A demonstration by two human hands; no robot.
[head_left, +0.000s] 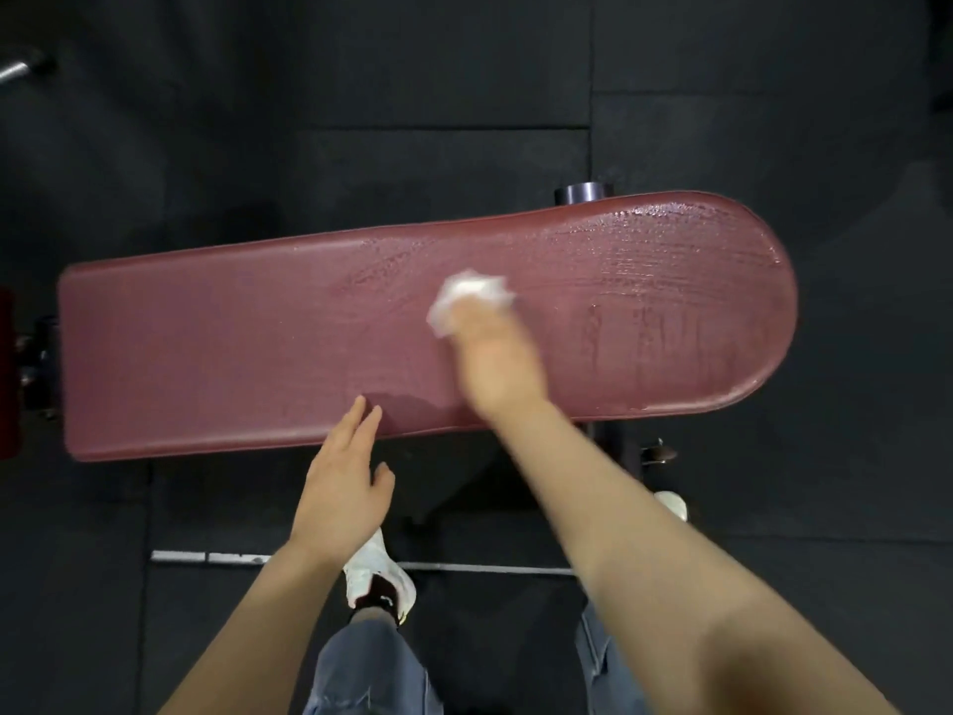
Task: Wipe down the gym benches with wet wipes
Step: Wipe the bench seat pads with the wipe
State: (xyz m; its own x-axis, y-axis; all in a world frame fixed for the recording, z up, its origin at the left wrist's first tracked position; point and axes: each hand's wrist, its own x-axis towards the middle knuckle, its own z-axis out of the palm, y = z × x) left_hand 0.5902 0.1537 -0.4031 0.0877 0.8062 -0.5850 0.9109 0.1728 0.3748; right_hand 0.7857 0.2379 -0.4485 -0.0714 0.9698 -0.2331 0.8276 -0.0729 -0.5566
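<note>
I've got the right hand point(497, 353) gripping a wet wipe point(466, 296) on the red bench pad point(206, 348), left hand point(343, 487) fingers relaxed open at its near edge.

Under you lies a floor of dark rubber mats point(361, 85) with seams showing between the tiles. Your white sneaker point(379, 580) stands on it above a blue jeans leg point(366, 668), and the toe of your other white shoe point(673, 504) shows at the right. A thin metal bar point(206, 557) lies flat on the mats, and a grey metal end point(20, 67) pokes in at the upper left corner
</note>
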